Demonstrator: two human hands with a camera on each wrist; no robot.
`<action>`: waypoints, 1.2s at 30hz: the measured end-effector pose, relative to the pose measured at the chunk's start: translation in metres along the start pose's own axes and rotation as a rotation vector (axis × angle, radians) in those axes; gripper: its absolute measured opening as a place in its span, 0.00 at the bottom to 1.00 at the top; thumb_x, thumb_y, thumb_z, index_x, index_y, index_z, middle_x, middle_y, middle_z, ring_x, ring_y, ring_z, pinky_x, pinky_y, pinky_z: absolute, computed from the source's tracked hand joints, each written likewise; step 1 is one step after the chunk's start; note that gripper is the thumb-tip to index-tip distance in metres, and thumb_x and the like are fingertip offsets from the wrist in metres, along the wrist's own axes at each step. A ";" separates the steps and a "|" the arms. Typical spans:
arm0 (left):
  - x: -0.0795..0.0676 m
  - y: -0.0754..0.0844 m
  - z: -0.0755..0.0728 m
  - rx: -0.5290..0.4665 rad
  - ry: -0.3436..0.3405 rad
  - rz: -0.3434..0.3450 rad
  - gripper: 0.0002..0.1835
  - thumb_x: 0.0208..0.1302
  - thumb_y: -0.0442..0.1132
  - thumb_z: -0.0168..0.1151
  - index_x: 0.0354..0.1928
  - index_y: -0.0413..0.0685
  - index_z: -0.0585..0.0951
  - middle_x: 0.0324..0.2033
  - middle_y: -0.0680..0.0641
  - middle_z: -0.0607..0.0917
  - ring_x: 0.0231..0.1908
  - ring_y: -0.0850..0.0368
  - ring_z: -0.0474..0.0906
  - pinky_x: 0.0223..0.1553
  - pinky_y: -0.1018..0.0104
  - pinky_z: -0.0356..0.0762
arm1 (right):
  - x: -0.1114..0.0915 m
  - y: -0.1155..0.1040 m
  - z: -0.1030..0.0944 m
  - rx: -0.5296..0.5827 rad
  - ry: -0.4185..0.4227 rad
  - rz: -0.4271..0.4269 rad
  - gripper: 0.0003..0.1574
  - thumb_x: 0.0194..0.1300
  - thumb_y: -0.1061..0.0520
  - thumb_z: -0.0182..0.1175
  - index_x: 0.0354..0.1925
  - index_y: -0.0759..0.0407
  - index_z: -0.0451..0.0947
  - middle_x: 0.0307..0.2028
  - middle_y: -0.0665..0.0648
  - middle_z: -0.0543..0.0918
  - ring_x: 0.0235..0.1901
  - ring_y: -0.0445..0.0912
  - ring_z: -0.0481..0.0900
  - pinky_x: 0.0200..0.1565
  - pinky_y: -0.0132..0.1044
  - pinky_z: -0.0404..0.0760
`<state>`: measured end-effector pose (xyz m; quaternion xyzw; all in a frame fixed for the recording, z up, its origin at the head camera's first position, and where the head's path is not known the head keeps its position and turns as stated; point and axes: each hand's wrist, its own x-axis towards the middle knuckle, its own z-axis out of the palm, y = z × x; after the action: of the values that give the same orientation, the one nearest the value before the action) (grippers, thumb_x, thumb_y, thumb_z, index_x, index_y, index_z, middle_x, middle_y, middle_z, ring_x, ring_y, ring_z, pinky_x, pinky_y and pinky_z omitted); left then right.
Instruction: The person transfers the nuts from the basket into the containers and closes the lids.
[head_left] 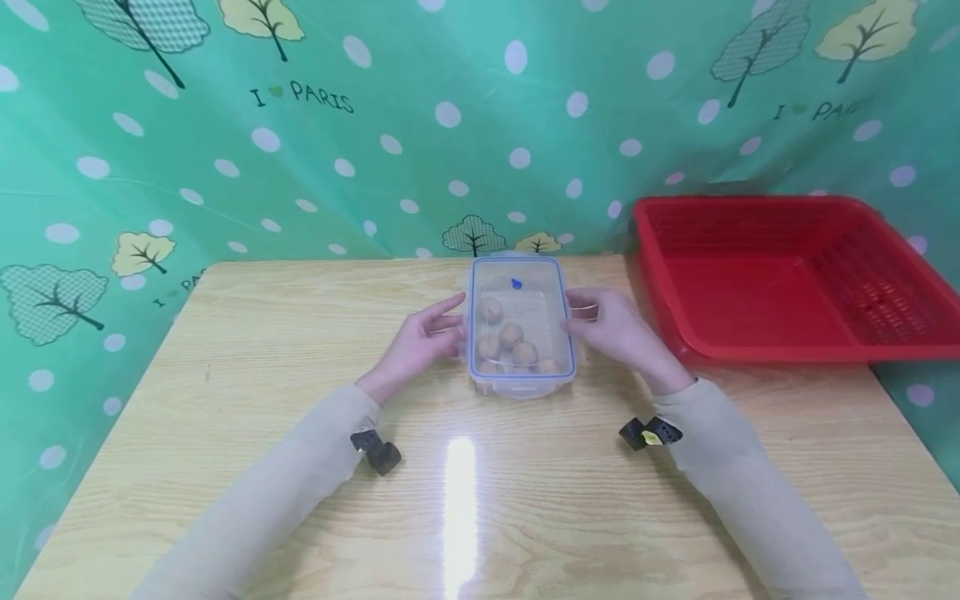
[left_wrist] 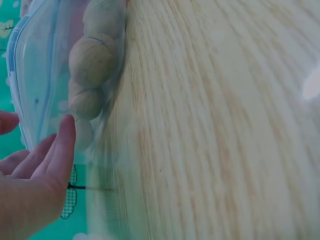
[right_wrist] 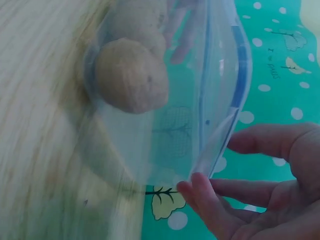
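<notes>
A clear plastic food container [head_left: 517,279] with a blue-rimmed lid stands on the table, several walnuts [head_left: 512,335] inside. At its left side is my left hand [head_left: 420,342], fingers extended and thumb apart from them; in the left wrist view the fingertips lie along the clear wall beside the walnuts [left_wrist: 92,61]. My right hand [head_left: 611,321] is at the right side. In the right wrist view its thumb [right_wrist: 260,140] and fingertips [right_wrist: 197,187] touch the container's edge at separate spots, with a gap between them. A walnut [right_wrist: 131,76] shows through the wall there.
An open red plastic basket [head_left: 735,304] stands at the right rear of the wooden table [head_left: 300,317]. Behind the table hangs a green dotted cloth [head_left: 480,167]. A bright light reflection lies on the tabletop in front of the container.
</notes>
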<state>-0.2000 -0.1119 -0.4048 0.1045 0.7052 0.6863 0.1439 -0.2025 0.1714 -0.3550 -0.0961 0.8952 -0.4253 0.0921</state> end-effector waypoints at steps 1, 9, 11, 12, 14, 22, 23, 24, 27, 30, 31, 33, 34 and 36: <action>0.000 0.000 0.000 -0.005 -0.001 -0.002 0.32 0.67 0.27 0.55 0.72 0.39 0.60 0.58 0.30 0.74 0.52 0.40 0.78 0.47 0.59 0.81 | 0.000 -0.001 0.000 0.002 -0.005 0.014 0.32 0.64 0.64 0.59 0.63 0.75 0.66 0.57 0.72 0.75 0.54 0.61 0.76 0.53 0.50 0.78; -0.003 0.001 0.003 0.035 0.003 -0.029 0.38 0.62 0.31 0.64 0.73 0.47 0.60 0.59 0.34 0.74 0.56 0.43 0.75 0.49 0.62 0.79 | -0.001 0.000 0.004 0.155 0.011 0.069 0.32 0.64 0.66 0.58 0.65 0.73 0.65 0.60 0.70 0.73 0.56 0.61 0.75 0.54 0.47 0.77; -0.004 0.001 0.004 0.022 0.003 -0.031 0.39 0.62 0.31 0.64 0.73 0.47 0.60 0.58 0.34 0.75 0.56 0.44 0.75 0.50 0.62 0.79 | -0.002 0.003 0.006 0.201 0.019 0.085 0.32 0.65 0.66 0.57 0.66 0.71 0.65 0.61 0.69 0.72 0.57 0.59 0.75 0.55 0.45 0.77; -0.004 0.001 0.004 0.010 0.000 -0.029 0.39 0.62 0.31 0.64 0.73 0.47 0.60 0.58 0.33 0.75 0.55 0.43 0.75 0.50 0.61 0.79 | -0.002 0.004 0.007 0.215 0.023 0.092 0.32 0.65 0.66 0.57 0.67 0.70 0.64 0.62 0.68 0.72 0.57 0.59 0.75 0.55 0.45 0.76; -0.003 0.000 0.004 -0.020 -0.007 -0.028 0.39 0.62 0.30 0.63 0.74 0.46 0.59 0.56 0.32 0.77 0.53 0.43 0.77 0.51 0.60 0.78 | -0.003 0.005 0.010 0.243 0.023 0.091 0.33 0.66 0.67 0.56 0.67 0.70 0.63 0.62 0.68 0.71 0.58 0.58 0.74 0.56 0.43 0.75; -0.002 -0.006 0.005 -0.046 0.006 -0.036 0.39 0.63 0.29 0.62 0.74 0.50 0.58 0.54 0.33 0.79 0.49 0.46 0.80 0.52 0.60 0.77 | -0.005 0.009 0.014 0.285 0.031 0.049 0.33 0.66 0.69 0.53 0.68 0.73 0.60 0.61 0.71 0.70 0.59 0.59 0.72 0.57 0.42 0.73; -0.002 -0.007 0.006 -0.048 0.011 -0.039 0.39 0.63 0.30 0.62 0.74 0.51 0.58 0.54 0.33 0.79 0.50 0.46 0.80 0.52 0.60 0.77 | -0.005 0.010 0.014 0.287 0.028 0.047 0.33 0.66 0.69 0.53 0.68 0.73 0.60 0.61 0.72 0.70 0.59 0.59 0.72 0.57 0.42 0.73; -0.002 -0.007 0.006 -0.051 0.018 -0.040 0.39 0.63 0.30 0.63 0.74 0.51 0.58 0.54 0.34 0.79 0.50 0.45 0.80 0.52 0.60 0.77 | -0.005 0.011 0.014 0.291 0.028 0.049 0.33 0.66 0.69 0.53 0.68 0.73 0.60 0.61 0.71 0.70 0.59 0.59 0.72 0.57 0.41 0.73; -0.002 -0.009 0.009 -0.058 0.036 -0.049 0.39 0.64 0.32 0.63 0.74 0.54 0.59 0.58 0.35 0.76 0.53 0.44 0.78 0.52 0.60 0.77 | -0.005 0.013 0.013 0.305 0.024 0.044 0.33 0.67 0.69 0.53 0.68 0.73 0.60 0.61 0.72 0.70 0.60 0.60 0.72 0.57 0.41 0.73; -0.004 -0.011 0.010 -0.029 0.052 -0.044 0.39 0.64 0.33 0.63 0.74 0.53 0.58 0.61 0.35 0.71 0.55 0.42 0.75 0.52 0.59 0.78 | -0.005 0.015 0.013 0.321 0.019 0.034 0.33 0.67 0.69 0.53 0.68 0.73 0.59 0.61 0.72 0.70 0.60 0.61 0.71 0.57 0.42 0.73; -0.005 -0.011 0.010 -0.010 0.059 -0.039 0.38 0.65 0.34 0.63 0.74 0.53 0.58 0.62 0.35 0.69 0.56 0.42 0.74 0.52 0.59 0.78 | -0.005 0.015 0.013 0.316 0.016 0.030 0.33 0.68 0.68 0.53 0.68 0.73 0.59 0.61 0.72 0.70 0.60 0.61 0.71 0.57 0.42 0.73; -0.007 -0.010 0.010 0.045 0.063 -0.017 0.37 0.66 0.36 0.63 0.73 0.50 0.58 0.64 0.36 0.66 0.56 0.41 0.73 0.51 0.59 0.78 | -0.005 0.015 0.013 0.298 0.015 0.022 0.33 0.68 0.68 0.54 0.68 0.73 0.59 0.61 0.72 0.70 0.60 0.61 0.71 0.57 0.42 0.73; -0.008 -0.009 0.010 0.076 0.066 -0.003 0.37 0.66 0.36 0.63 0.73 0.49 0.58 0.65 0.36 0.64 0.57 0.40 0.73 0.51 0.59 0.78 | -0.005 0.014 0.013 0.282 0.016 0.020 0.33 0.68 0.68 0.54 0.68 0.73 0.59 0.61 0.72 0.70 0.60 0.60 0.72 0.57 0.42 0.73; -0.010 -0.007 0.010 0.163 0.076 0.031 0.36 0.65 0.38 0.63 0.72 0.45 0.60 0.66 0.37 0.62 0.56 0.40 0.74 0.49 0.60 0.79 | -0.005 0.014 0.014 0.252 0.014 0.018 0.33 0.68 0.67 0.54 0.68 0.72 0.59 0.61 0.71 0.71 0.59 0.60 0.72 0.57 0.43 0.74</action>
<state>-0.1864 -0.1059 -0.4114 0.1006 0.7621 0.6321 0.0973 -0.1958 0.1708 -0.3738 -0.0726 0.8361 -0.5343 0.1011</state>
